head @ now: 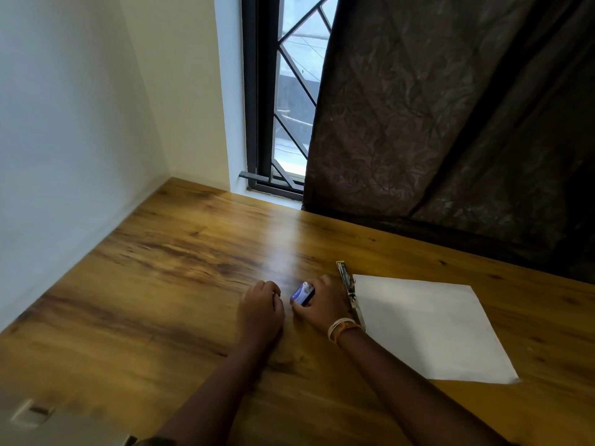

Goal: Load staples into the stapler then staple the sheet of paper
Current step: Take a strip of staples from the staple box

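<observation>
My right hand [323,305] grips a small blue box of staples [302,294] just above the wooden table [161,284]. My left hand [261,309] rests curled on the table right beside the box, fingers closed; whether it holds anything is hidden. The metal stapler [348,286] lies swung out flat and long, just right of my right hand. It touches the left edge of the white sheet of paper [428,326], which lies flat on the table.
A wall runs along the table's left side. A barred window [289,107] and a dark brown curtain [450,123] stand behind the table's far edge. A pale blurred object [35,413] sits at the lower left corner.
</observation>
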The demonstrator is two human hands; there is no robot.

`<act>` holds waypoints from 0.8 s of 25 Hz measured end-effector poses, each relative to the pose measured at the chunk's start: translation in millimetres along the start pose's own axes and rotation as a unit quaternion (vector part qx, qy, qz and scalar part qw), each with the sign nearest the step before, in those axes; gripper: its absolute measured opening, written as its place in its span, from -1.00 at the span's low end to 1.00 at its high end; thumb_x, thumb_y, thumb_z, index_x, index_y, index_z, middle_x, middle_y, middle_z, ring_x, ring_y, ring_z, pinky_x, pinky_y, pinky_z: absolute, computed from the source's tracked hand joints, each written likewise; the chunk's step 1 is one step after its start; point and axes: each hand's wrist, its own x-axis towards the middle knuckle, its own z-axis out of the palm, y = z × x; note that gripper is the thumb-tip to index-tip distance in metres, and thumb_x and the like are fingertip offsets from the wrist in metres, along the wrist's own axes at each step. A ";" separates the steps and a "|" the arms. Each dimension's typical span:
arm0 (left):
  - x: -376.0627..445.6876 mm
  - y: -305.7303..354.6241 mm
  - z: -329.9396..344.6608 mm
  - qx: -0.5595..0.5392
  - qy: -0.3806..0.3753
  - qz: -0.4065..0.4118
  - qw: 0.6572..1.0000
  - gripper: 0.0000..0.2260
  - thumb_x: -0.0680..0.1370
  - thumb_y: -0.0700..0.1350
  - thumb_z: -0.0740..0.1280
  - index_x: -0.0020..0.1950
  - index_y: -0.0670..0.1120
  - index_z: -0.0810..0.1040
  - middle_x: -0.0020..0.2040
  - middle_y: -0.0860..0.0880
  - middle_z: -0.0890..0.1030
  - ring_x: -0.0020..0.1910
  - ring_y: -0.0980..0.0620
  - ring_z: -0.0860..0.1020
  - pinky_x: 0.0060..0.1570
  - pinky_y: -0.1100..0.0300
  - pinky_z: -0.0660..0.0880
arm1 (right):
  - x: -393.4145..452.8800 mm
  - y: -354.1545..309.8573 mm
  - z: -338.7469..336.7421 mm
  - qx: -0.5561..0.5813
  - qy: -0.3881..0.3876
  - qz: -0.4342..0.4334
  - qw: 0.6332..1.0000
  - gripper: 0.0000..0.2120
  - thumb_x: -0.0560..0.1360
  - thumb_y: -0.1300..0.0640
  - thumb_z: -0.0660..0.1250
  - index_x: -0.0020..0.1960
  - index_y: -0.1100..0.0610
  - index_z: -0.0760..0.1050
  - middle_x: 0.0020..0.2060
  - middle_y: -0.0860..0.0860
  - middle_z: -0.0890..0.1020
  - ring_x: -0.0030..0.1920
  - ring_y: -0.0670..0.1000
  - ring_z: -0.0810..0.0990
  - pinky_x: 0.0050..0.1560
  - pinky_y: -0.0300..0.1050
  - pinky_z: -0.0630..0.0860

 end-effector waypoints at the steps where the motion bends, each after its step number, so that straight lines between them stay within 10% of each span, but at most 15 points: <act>1: 0.4 1.2 -0.6 -0.008 -0.002 0.002 1.000 -0.92 0.45 -0.21 0.29 -0.21 -0.05 0.51 -0.29 0.02 0.52 -0.33 0.04 0.46 -0.28 0.12 0.47 | -2.2 0.8 -0.3 0.009 0.000 0.005 1.000 -0.46 0.31 -0.09 0.49 0.18 0.13 0.46 0.06 0.06 0.47 0.00 0.01 0.51 -0.11 -0.26 0.44; 11: -2.0 27.0 -3.8 -0.265 0.061 -0.176 0.946 -0.78 0.57 -0.30 0.23 0.11 -0.18 0.63 -0.13 -0.12 0.69 -0.20 -0.01 0.65 -0.18 0.12 0.61 | -3.2 5.2 -10.7 0.119 0.050 -0.028 0.991 -0.43 0.25 -0.06 0.53 0.20 0.12 0.53 0.00 -0.02 0.55 0.00 -0.04 0.54 -0.04 -0.33 0.48; 13: 9.9 31.3 -4.2 -0.393 -0.003 -0.299 0.870 -0.80 0.61 -0.26 0.20 0.14 -0.18 0.59 -0.13 -0.17 0.66 -0.25 -0.03 0.65 -0.26 0.14 0.63 | -0.5 3.7 -14.8 0.134 0.055 -0.042 0.989 -0.42 0.27 -0.02 0.53 0.23 0.13 0.52 0.05 -0.02 0.59 0.01 -0.08 0.55 0.03 -0.26 0.54; 16: 15.3 35.7 -8.6 -0.623 -0.167 -0.411 0.644 -0.72 0.66 -0.12 0.15 0.23 -0.25 0.51 0.06 -0.30 0.62 -0.09 -0.14 0.64 -0.07 0.03 0.61 | -0.7 -2.3 -16.0 0.158 0.023 -0.059 0.985 -0.42 0.29 0.09 0.54 0.28 0.10 0.49 0.09 -0.03 0.61 -0.08 -0.21 0.56 -0.07 -0.43 0.53; 20: 12.7 34.4 -9.1 -0.668 -0.210 -0.410 0.585 -0.62 0.67 -0.05 0.12 0.31 -0.31 0.44 0.18 -0.32 0.58 0.01 -0.16 0.64 -0.03 0.02 0.57 | -3.2 -4.8 -15.1 0.160 -0.025 -0.071 0.984 -0.43 0.32 0.19 0.52 0.30 0.11 0.47 0.13 0.06 0.61 -0.16 -0.16 0.57 -0.22 -0.51 0.49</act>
